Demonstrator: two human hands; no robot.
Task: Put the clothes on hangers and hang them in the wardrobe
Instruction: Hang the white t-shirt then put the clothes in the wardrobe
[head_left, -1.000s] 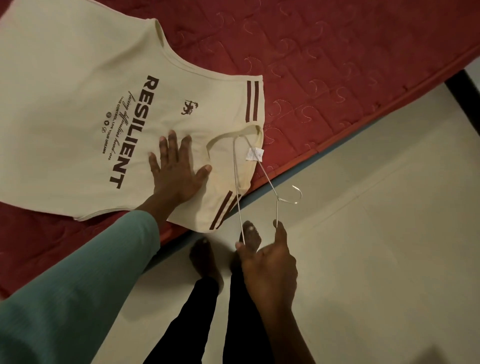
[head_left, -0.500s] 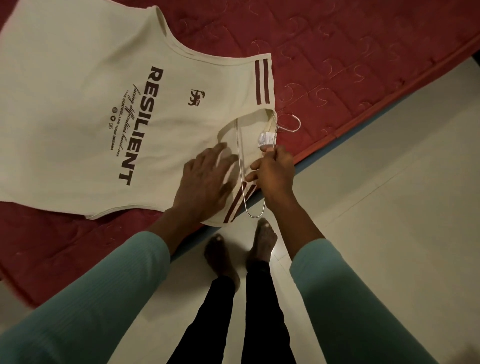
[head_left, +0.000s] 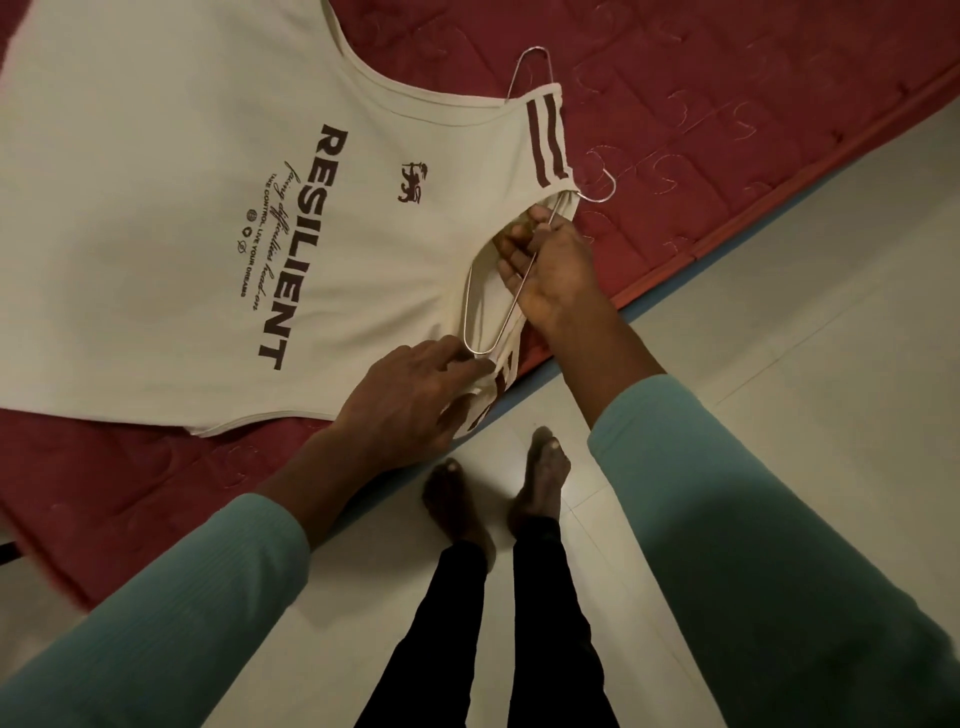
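Head view: we looked down on a bed (head_left: 727, 130) covered in red quilting, with pale floor (head_left: 779, 364) beside it.
Garment: a cream sleeveless top (head_left: 182, 208) lay flat on the bed, printed side up, with its neck opening towards us.
Markings: we noted "RESILIENT" in dark brown, a small crest, and two brown stripes on the far strap (head_left: 548, 140).
Hanger: a thin wire hanger (head_left: 466, 317) was threaded through the neck. Its far tip poked out past the far strap and its hook lay on the quilting to the right.
Long axis: it ran from the near strap (head_left: 498, 374) away and slightly rightward to the far strap, across the shoulders.
Right hand (head_left: 550, 275): it gripped the wire at the neck opening.
Left hand (head_left: 410, 395): its fingers were bent onto the near strap, pinching the cloth as far as we could tell.
Nearer hand: the left hand lay just beside the hanger's uncovered near end.
Judgement: we reckoned the near strap had yet to go over that end.
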